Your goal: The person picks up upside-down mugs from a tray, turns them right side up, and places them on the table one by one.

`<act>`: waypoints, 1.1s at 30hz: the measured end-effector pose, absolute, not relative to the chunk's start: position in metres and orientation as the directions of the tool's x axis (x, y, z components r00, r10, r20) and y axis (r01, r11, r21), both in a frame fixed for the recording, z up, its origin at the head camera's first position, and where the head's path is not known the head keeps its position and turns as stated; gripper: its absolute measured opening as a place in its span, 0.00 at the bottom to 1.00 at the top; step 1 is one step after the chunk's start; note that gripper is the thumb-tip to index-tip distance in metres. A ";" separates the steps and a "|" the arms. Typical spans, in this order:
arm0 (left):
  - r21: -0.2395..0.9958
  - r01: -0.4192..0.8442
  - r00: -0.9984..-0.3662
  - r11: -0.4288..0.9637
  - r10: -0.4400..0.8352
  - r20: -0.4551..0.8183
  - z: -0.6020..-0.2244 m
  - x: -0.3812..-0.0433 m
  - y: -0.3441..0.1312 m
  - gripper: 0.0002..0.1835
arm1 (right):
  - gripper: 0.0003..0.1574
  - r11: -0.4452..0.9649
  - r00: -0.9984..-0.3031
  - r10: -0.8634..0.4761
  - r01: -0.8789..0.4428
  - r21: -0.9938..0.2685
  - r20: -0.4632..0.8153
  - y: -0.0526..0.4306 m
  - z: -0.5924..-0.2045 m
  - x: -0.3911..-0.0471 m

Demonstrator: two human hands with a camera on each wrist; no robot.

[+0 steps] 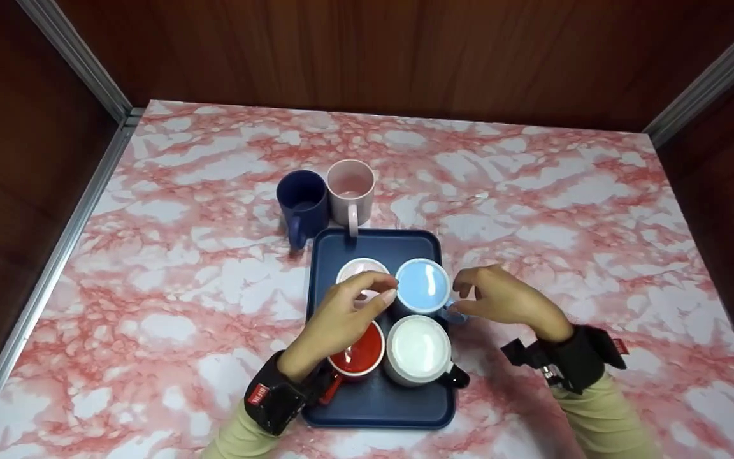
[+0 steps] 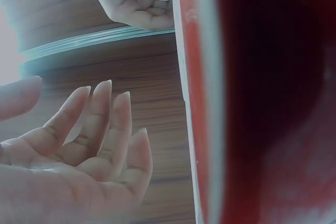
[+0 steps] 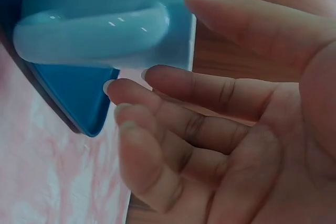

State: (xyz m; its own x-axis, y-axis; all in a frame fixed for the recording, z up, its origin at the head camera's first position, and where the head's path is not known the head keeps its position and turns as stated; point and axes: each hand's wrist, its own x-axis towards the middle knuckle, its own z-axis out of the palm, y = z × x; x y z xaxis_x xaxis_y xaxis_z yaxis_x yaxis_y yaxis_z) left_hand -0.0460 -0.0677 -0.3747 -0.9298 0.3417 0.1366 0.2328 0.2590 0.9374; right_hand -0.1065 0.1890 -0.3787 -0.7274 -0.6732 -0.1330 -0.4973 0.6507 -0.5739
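Note:
On a dark blue tray (image 1: 386, 408) stand a light blue mug (image 1: 422, 285), a pale pink-white mug (image 1: 355, 269), a red mug (image 1: 362, 356) and a white mug with a black handle (image 1: 418, 350). My left hand (image 1: 348, 312) hovers over the pale and red mugs, partly covering both, its fingertips close to the light blue mug's left rim. In the left wrist view its fingers are loosely spread and hold nothing. To the right of the light blue mug, my right hand (image 1: 504, 296) has relaxed, slightly bent fingers beside the handle (image 3: 94, 35), with nothing in its grasp.
Just behind the tray's far left corner, a navy mug (image 1: 303, 197) and a pink mug (image 1: 351, 191) stand side by side on the red-and-white marbled table (image 1: 182, 268). Brown wood-look panels (image 1: 405, 57) enclose the table at the back and sides.

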 end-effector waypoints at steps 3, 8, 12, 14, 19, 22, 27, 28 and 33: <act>0.936 0.225 -0.930 0.271 0.345 0.124 -0.375 -0.045 -0.067 0.14 | 0.06 0.657 -0.734 -0.665 -0.483 -0.579 -0.142 0.186 -0.383 -0.103; 0.939 0.222 -0.929 0.261 0.350 0.122 -0.377 -0.045 -0.067 0.14 | 0.10 0.665 -0.741 -0.663 -0.513 -0.543 -0.112 0.182 -0.390 -0.098; 0.941 0.227 -0.926 0.250 0.356 0.128 -0.377 -0.045 -0.067 0.14 | 0.12 0.675 -0.755 -0.650 -0.519 -0.525 -0.089 0.179 -0.394 -0.094; 0.941 0.228 -0.925 0.250 0.358 0.129 -0.377 -0.045 -0.067 0.14 | 0.12 0.683 -0.767 -0.638 -0.521 -0.511 -0.071 0.177 -0.396 -0.091; 0.940 0.224 -0.925 0.257 0.359 0.122 -0.376 -0.044 -0.067 0.14 | 0.11 0.735 -0.817 -0.576 -0.500 -0.458 -0.033 0.173 -0.399 -0.085; 0.940 0.219 -0.927 0.262 0.357 0.117 -0.375 -0.044 -0.067 0.14 | 0.09 0.769 -0.847 -0.531 -0.471 -0.432 -0.022 0.170 -0.402 -0.082; 0.940 0.214 -0.930 0.266 0.350 0.113 -0.375 -0.043 -0.067 0.14 | 0.11 0.782 -0.863 -0.505 -0.464 -0.417 0.012 0.169 -0.407 -0.081; 0.940 0.214 -0.930 0.266 0.349 0.113 -0.375 -0.043 -0.067 0.14 | 0.11 0.781 -0.864 -0.504 -0.464 -0.419 0.018 0.169 -0.407 -0.080; 0.941 0.216 -0.930 0.261 0.349 0.117 -0.374 -0.042 -0.068 0.14 | 0.12 0.769 -0.863 -0.504 -0.465 -0.438 0.031 0.170 -0.409 -0.080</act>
